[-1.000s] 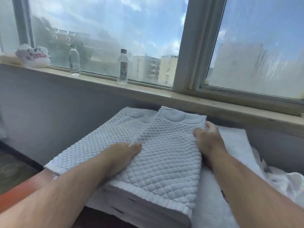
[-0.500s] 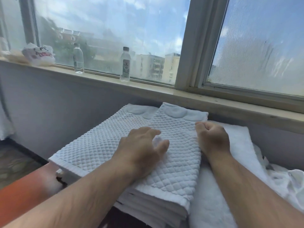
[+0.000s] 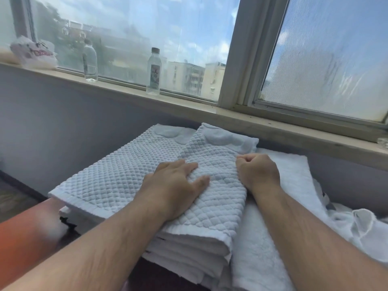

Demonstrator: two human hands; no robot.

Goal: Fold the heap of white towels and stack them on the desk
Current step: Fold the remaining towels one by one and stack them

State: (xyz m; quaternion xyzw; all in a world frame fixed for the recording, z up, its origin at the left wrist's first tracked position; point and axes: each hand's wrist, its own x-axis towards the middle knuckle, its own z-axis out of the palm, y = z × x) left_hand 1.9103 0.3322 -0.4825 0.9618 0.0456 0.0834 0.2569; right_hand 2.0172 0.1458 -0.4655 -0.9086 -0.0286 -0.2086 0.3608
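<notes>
Left hand (image 3: 174,185) flat on top towel (image 3: 218,206) of folded stack (image 3: 189,250), right hand (image 3: 258,173) fisted at its edge, grip indeterminate, windowsill (image 3: 273,125) behind carrying two bottles (image 3: 154,72), grey wall (image 3: 63,122) beneath.

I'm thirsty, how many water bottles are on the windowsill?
2. The left bottle stands near the bag; the right bottle stands nearer the window post. None look hidden.

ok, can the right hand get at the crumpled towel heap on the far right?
Probably yes. The right hand sits curled at the folded quilted towel's right edge; only a flat plush towel lies between it and the crumpled heap, nothing upright. Whether it grips anything is hidden.
</notes>
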